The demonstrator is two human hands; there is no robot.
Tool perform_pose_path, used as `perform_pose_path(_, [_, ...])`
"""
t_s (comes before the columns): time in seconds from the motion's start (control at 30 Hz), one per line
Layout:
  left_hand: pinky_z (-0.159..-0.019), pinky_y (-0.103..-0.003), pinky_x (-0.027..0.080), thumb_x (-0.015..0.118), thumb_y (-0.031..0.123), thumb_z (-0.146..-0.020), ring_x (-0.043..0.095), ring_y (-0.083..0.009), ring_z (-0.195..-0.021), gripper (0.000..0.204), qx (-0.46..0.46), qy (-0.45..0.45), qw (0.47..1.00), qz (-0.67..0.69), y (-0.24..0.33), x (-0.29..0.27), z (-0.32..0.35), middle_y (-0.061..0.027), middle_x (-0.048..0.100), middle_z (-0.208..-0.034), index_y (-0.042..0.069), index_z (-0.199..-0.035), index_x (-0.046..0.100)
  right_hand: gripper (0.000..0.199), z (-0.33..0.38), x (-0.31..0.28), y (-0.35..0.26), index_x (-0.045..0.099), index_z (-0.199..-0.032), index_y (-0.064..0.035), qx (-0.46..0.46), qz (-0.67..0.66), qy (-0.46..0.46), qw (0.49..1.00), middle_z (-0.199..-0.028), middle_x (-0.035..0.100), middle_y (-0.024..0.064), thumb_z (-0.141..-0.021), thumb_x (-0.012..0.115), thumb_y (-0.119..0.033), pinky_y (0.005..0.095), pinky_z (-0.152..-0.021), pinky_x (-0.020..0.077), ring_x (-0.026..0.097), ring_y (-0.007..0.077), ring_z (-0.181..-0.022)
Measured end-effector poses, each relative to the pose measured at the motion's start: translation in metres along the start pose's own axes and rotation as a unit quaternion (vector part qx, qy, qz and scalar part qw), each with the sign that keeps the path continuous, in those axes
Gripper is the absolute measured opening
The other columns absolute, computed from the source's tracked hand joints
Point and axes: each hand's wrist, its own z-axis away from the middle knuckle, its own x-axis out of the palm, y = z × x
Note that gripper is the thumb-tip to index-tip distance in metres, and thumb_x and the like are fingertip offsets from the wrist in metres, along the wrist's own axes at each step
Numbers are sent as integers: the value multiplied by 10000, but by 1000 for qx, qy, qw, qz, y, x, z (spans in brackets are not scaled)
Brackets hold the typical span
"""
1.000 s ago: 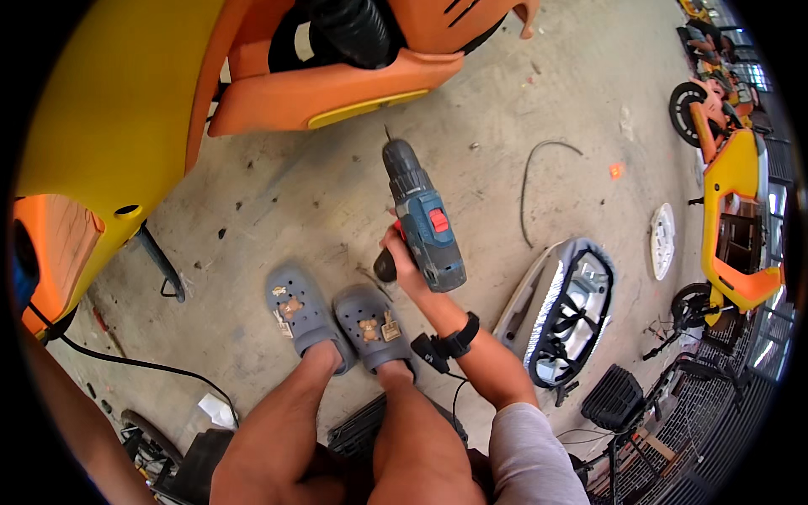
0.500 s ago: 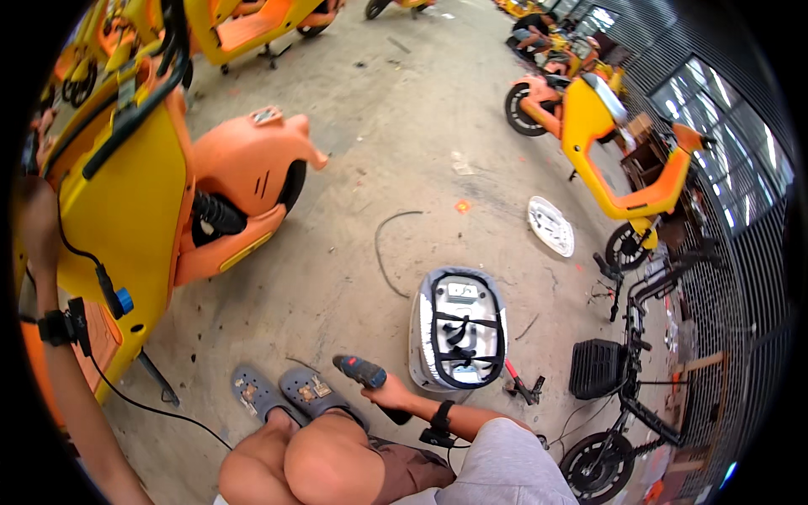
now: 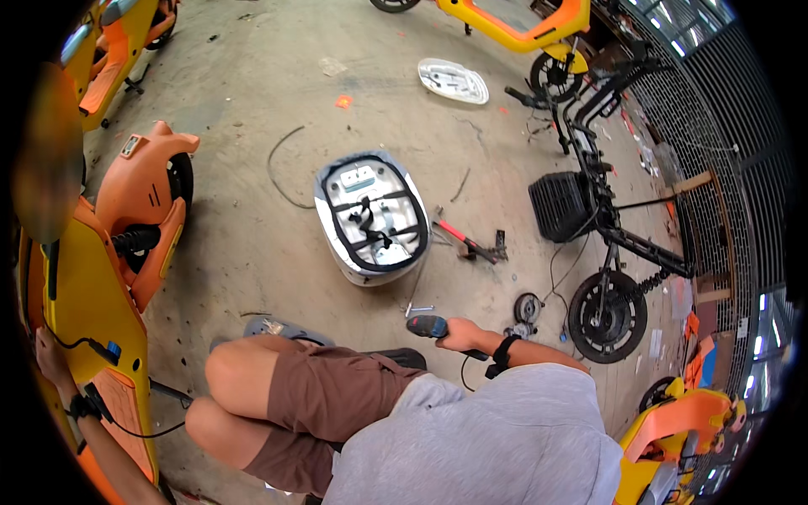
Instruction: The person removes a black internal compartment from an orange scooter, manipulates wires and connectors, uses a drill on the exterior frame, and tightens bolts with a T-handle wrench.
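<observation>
A dark blue cordless drill [image 3: 427, 326] is in my right hand [image 3: 460, 335], whose fingers wrap its grip. The drill points left, low over the floor near my shoes. At the left edge, my left hand [image 3: 53, 358] is against the yellow body panel of a yellow and orange scooter [image 3: 80, 290]; its fingers are too unclear to read. Close to it, a cable with a blue-ended plug [image 3: 112, 351] hangs in front of the panel. Beyond the drill an upturned scooter seat [image 3: 324, 231] lies on the floor, its white underside crossed by black straps.
A red-handled hammer [image 3: 454, 231] lies right of the seat, with a small wheel [image 3: 528, 308] nearer me. A stripped black scooter frame [image 3: 602, 215] stands at right. Farther off are a white shell [image 3: 453, 82] and another scooter [image 3: 513, 25]. One more scooter [image 3: 673, 433] is at lower right.
The view has swung right, so the seat and scooters appear farther left. My right hand, still gripping the drill, is now farther from my shoes. My left hand is lower on the scooter panel.
</observation>
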Motion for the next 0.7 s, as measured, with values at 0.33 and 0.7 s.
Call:
perform_pose_path(0.33, [-285,-335,273,555,438,-894,400,-197,-288,445,213,14,956,-199,65,-58,63,-41,479,-416,100,-604,550,444,21,90,112,588,-1139,-69,205,-108,223,947,-1033,675,212,-762,697,-276,469,-857,486,632,394,-996])
perform_pose_path(0.7, [-556,-381,331,355,374,-1036,414,-272,-551,439,-60,-290,949,105,72,-72,70,-133,432,-648,15,-810,467,517,-62,150,146,537,-1152,-72,243,-91,304,917,-1092,638,168,-710,760,-220,478,-943,429,586,355,-1074])
